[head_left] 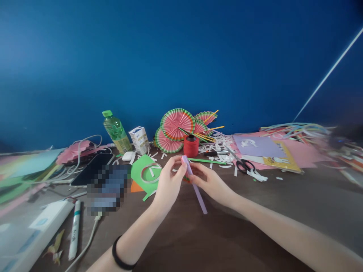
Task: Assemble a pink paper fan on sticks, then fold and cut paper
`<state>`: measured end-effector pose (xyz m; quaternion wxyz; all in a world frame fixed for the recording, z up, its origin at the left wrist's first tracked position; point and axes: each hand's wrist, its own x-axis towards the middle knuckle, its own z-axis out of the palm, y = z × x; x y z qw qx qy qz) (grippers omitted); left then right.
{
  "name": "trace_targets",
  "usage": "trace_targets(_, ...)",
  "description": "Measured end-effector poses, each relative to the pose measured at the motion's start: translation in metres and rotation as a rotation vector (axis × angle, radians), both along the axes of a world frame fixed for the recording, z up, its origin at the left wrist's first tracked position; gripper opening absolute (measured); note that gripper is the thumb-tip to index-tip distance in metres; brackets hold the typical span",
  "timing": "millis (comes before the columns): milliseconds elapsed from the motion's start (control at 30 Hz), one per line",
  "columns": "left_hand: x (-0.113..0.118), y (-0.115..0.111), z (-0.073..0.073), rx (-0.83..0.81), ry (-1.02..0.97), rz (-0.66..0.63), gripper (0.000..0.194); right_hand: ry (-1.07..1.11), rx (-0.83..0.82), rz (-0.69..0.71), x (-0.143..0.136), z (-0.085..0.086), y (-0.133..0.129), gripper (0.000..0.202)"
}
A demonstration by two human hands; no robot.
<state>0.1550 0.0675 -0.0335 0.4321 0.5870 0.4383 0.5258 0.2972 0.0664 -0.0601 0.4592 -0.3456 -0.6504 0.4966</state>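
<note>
My left hand (172, 175) pinches the upper end of a purple paper strip (198, 194) between thumb and fingers. My right hand (205, 179) is closed on the same strip from the right side, a little lower. The strip slants down toward me, its lower end free above the dark table. Something small, red and green, shows partly between my hands; most of it is hidden. Just behind my hands stands a red spool of thread (191, 146), and pleated pink and green paper fans (177, 124) are behind it.
Scissors (245, 165), paper scraps and purple paper (252, 146) lie to the right. On the left are a roll of tape (143, 174) on green paper, a bottle (117, 132), a small box (139, 139), phones, a marker (75, 230) and cables.
</note>
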Motion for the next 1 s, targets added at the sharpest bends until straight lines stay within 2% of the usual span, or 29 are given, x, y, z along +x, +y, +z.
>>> trace_targets(167,0.001,0.0,0.0,0.003,0.002,0.017,0.021,0.068,-0.026,0.044,0.0,-0.001,0.002,0.032)
trace_targets(333,0.0,0.0,-0.001,0.022,-0.02,-0.007,0.024,0.068,-0.023,0.031,0.0,-0.001,0.003,0.034)
trace_targets(700,0.002,0.003,-0.007,-0.035,-0.073,-0.02,0.028,-0.043,0.033,-0.08,0.002,-0.001,0.002,0.029)
trace_targets(1000,0.003,0.006,-0.013,-0.025,0.019,0.046,0.03,-0.062,0.057,-0.114,0.003,0.0,0.0,0.028)
